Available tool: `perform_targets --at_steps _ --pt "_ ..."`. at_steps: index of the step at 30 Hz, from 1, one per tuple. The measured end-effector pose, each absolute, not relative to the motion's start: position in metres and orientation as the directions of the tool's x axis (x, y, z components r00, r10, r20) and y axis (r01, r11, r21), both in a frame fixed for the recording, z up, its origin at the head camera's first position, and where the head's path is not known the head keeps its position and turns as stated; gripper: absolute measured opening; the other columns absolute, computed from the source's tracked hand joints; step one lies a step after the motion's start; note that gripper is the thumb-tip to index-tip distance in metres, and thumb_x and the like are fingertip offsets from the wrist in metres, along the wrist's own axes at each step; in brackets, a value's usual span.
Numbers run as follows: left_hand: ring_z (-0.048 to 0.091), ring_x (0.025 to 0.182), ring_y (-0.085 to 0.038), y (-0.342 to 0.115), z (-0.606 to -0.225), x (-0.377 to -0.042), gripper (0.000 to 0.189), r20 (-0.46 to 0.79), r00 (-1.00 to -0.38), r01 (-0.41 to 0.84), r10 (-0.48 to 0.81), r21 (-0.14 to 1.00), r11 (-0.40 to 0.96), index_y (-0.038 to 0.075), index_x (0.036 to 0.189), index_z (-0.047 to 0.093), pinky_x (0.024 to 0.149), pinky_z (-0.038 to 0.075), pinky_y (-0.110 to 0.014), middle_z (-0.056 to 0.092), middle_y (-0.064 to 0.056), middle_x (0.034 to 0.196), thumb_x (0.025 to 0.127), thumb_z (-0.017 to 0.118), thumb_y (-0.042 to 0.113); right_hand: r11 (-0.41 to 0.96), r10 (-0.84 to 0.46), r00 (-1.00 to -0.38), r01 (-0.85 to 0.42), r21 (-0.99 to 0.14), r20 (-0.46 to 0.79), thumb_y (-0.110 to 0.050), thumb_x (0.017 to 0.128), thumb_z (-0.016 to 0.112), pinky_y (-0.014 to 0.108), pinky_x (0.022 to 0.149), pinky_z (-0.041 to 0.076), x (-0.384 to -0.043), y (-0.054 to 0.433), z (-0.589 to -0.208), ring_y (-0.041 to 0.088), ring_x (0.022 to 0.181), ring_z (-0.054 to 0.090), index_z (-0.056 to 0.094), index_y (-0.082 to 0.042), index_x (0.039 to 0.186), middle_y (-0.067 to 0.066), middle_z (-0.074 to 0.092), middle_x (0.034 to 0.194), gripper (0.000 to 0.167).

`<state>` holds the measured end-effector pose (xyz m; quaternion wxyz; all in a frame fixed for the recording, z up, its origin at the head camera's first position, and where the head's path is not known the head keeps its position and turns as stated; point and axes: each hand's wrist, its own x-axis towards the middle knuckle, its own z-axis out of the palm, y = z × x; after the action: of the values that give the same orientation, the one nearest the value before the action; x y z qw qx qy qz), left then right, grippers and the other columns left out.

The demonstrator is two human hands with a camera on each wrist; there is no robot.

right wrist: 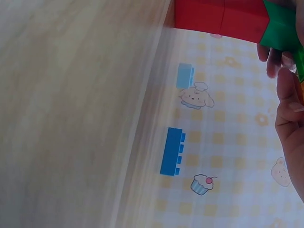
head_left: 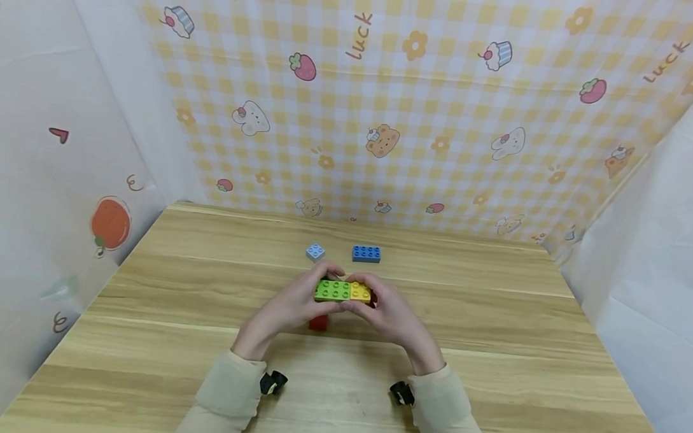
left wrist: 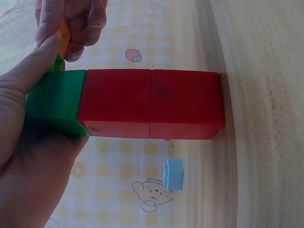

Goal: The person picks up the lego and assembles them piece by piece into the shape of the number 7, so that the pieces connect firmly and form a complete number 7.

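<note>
Well, on my feed I can read "luck" in brown, repeated across the far checked cloth (head_left: 339, 101), above the wooden table (head_left: 492, 311). Two sleeved forearms (head_left: 228, 391) angle inward from the near side. The left hand (head_left: 297, 302) and right hand (head_left: 391, 312) meet mid-table, thumbs near, fingers far. Below the left sit two stacked red bricks (left wrist: 116, 102); its curled fingers hold the lime brick (head_left: 334, 290). Farther off lies a blue brick (head_left: 366, 254). The left also wraps the dark green brick (left wrist: 57, 102) atop the reds; the right pinches the yellow brick (head_left: 360, 291) against the lime's right end. A pale blue brick (head_left: 315, 252) lies far left of the blue.
</note>
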<state>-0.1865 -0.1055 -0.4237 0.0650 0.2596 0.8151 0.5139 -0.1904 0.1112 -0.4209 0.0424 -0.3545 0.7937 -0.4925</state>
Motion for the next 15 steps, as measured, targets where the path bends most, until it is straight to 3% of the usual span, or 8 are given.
perform_targets --at_steps 9,15 --pt "0.057 0.097 -0.014 -0.1036 -0.4248 -0.1868 0.041 0.211 -0.841 0.429 0.498 0.822 0.375 0.013 0.12 0.058 0.083 0.05 -0.034 0.059 0.001 0.114 0.086 0.078 0.021 0.262 -0.601 -0.758 -0.485 -0.834 0.252 -0.017 0.091 0.071 0.028 0.07 0.053 -0.194 0.1158 -0.4254 0.017 0.085 0.059 0.048 -0.007 0.13 0.005 0.06 0.109 0.046" --pt "0.056 0.097 -0.014 -0.1011 -0.4264 -0.1861 0.04 0.279 -0.842 0.474 0.462 0.791 0.386 0.013 0.122 0.063 0.083 0.049 -0.033 0.059 0.003 0.117 0.086 0.078 0.019 0.289 -0.632 -0.746 -0.476 -0.831 0.208 -0.026 0.1 0.058 0.029 0.069 0.052 -0.1911 0.1137 -0.4244 0.015 0.084 0.058 0.036 -0.014 0.137 0.004 0.054 0.108 0.045"
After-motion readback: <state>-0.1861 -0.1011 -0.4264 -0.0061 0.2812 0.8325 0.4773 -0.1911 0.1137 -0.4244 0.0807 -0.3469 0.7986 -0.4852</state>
